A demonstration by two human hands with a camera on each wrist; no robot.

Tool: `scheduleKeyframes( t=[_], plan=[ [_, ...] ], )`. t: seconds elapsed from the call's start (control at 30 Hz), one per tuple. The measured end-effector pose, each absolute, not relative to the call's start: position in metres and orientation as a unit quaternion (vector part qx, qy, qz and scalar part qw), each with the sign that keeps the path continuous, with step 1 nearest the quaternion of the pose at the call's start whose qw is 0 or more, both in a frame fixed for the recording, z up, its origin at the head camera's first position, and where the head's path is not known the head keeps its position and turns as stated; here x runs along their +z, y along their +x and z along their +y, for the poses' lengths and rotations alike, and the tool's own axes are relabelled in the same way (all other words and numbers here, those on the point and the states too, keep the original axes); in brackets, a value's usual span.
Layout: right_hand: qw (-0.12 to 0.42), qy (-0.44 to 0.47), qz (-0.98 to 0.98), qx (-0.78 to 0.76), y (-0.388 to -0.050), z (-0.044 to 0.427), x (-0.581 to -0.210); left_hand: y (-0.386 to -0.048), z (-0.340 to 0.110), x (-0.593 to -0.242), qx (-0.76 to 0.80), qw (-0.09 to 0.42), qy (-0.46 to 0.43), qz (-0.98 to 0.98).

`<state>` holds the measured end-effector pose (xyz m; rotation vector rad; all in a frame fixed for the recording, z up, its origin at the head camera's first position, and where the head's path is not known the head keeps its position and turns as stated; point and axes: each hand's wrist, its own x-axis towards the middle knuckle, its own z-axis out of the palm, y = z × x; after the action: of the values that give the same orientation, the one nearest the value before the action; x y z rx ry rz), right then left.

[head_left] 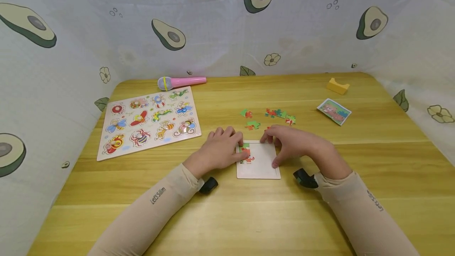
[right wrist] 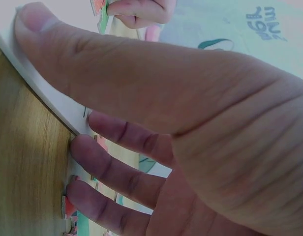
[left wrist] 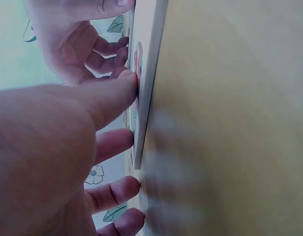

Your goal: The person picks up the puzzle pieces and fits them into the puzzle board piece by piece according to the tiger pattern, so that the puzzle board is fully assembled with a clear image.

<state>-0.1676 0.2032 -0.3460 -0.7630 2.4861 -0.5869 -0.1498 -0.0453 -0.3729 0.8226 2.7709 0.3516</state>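
On the counter (head_left: 227, 216) lies a white puzzle tray (head_left: 263, 166). The left hand (head_left: 218, 149), fingers loosely spread, rests its thumb on assembled pieces (head_left: 247, 151) at the tray's left; the right hand (head_left: 296, 143), fingers relaxed, touches its right margin. Loose pieces (head_left: 253, 124) lie beyond.

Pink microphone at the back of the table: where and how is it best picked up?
Probably pinched across its slim handle, near the right end, from above: the microphone lies on its side, and that end reaches past the puzzle board.
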Motion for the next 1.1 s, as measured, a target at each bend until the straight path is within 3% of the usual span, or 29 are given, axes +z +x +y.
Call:
scheduleKeyframes(
  t=[0.77, 1.1],
  plan=[
    [0.242, -0.267, 0.905, -0.227, -0.166, 0.210, -0.344, -0.152, -0.043, -0.376, 0.141, 0.122, 0.266, 0.946],
    [0.189, -0.212, 0.921, -0.265, -0.173, 0.256, -0.327, -0.162, -0.057, -0.368, 0.179, 0.151, 0.311, 0.921]
  ],
)
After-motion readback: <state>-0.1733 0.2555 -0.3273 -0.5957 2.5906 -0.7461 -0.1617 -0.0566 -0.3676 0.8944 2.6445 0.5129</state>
